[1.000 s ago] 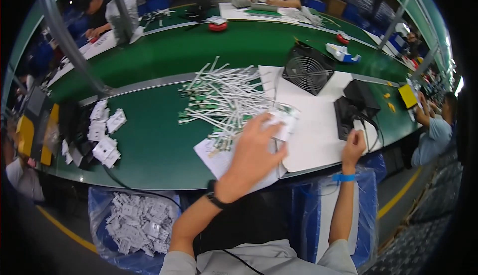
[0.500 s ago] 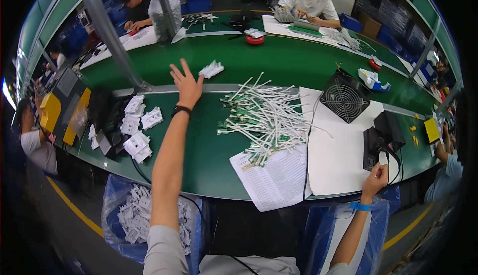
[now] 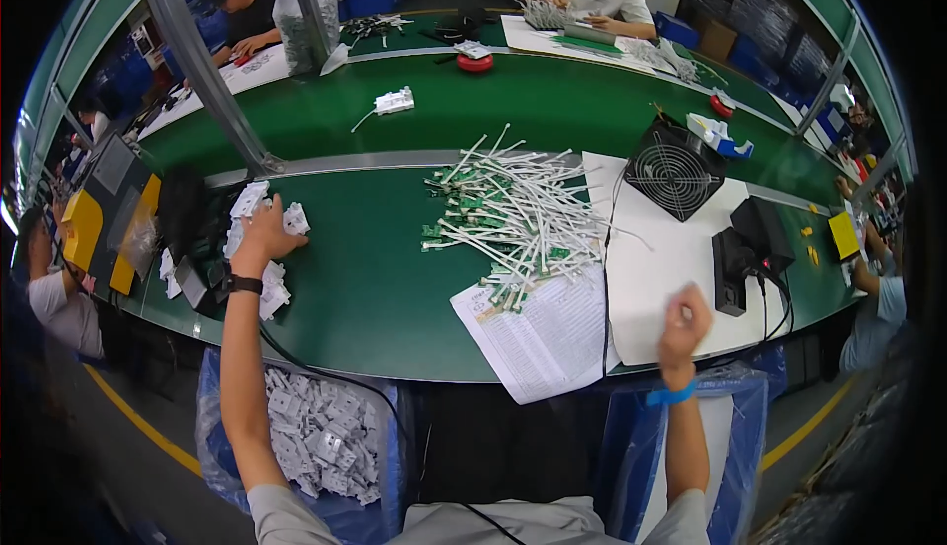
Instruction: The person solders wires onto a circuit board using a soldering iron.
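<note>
My left hand reaches over the white plastic parts at the left of the green bench, fingers spread and thumb stretched out. It covers part of the pile, so contact with a single part is hard to make out. Above the paper's right side, near the bench's front edge, my right hand is curled closed and blurred by motion. Whatever is inside its fingers is hidden. A black box with cables lies just beyond it. Between my hands spreads a heap of white cables with green circuit boards.
A printed sheet lies under the heap's near side. A black fan stands on white paper. One white part with a cable rests on the green belt. Below is a blue-lined bin of white parts. Co-workers sit opposite.
My left hand has moved from beside the belt part back to the pile at left. My right hand has come away from the black box, leftward. The view has shifted slightly.
</note>
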`<control>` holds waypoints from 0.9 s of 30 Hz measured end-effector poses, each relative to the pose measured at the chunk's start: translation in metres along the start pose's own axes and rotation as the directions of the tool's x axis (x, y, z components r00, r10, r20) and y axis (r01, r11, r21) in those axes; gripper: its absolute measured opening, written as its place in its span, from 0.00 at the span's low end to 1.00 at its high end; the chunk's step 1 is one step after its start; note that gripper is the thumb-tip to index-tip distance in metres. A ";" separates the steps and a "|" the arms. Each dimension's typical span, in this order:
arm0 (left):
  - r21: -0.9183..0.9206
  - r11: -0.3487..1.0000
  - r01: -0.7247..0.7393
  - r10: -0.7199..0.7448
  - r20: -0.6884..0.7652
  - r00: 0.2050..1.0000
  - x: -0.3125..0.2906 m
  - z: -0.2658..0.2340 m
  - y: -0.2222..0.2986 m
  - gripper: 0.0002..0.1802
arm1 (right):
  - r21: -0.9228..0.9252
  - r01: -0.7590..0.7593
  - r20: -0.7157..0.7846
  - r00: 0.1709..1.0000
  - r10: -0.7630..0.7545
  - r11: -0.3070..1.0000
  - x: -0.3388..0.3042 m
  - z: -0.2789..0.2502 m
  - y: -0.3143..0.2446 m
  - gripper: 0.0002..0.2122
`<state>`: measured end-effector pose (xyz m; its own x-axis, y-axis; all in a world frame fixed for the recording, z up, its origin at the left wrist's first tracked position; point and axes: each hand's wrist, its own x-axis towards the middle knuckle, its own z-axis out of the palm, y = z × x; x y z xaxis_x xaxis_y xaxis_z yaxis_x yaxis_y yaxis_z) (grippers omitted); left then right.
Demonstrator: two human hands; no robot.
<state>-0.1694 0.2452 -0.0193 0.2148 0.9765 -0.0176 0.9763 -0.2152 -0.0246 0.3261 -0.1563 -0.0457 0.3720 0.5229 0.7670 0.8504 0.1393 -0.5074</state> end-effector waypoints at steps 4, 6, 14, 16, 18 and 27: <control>-0.237 0.965 -0.109 0.113 0.005 0.994 0.011 0.022 -0.037 0.47 | 0.302 -0.117 0.328 0.945 0.012 0.946 0.037 0.104 -0.099 0.08; -0.172 0.975 -0.141 0.128 -0.081 0.988 0.000 0.008 0.001 0.40 | 0.354 -0.082 0.481 0.870 -0.107 0.932 0.047 0.147 -0.115 0.10; -0.188 0.889 -0.418 0.330 -0.370 0.869 -0.083 -0.010 0.085 0.32 | -0.064 0.379 0.506 0.809 -0.297 0.923 0.044 0.266 -0.106 0.07; -0.314 0.862 -0.398 0.274 -0.371 0.887 -0.092 -0.006 0.084 0.34 | -0.044 0.423 0.507 0.790 -0.345 0.905 0.046 0.265 -0.112 0.06; -0.321 0.856 -0.405 0.263 -0.404 0.876 -0.100 -0.007 0.089 0.34 | -0.037 0.463 0.508 0.772 -0.382 0.886 0.049 0.259 -0.113 0.05; -0.763 0.520 -0.384 0.144 -0.365 0.920 -0.135 -0.026 0.149 0.34 | 0.370 0.184 0.002 0.980 -0.198 0.911 0.091 0.207 -0.149 0.03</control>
<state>-0.0520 0.0817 0.0058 0.3487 0.8714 0.3451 0.4466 -0.4782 0.7562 0.1560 0.0450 0.0186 0.1952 0.4863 0.8517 0.7050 0.5341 -0.4665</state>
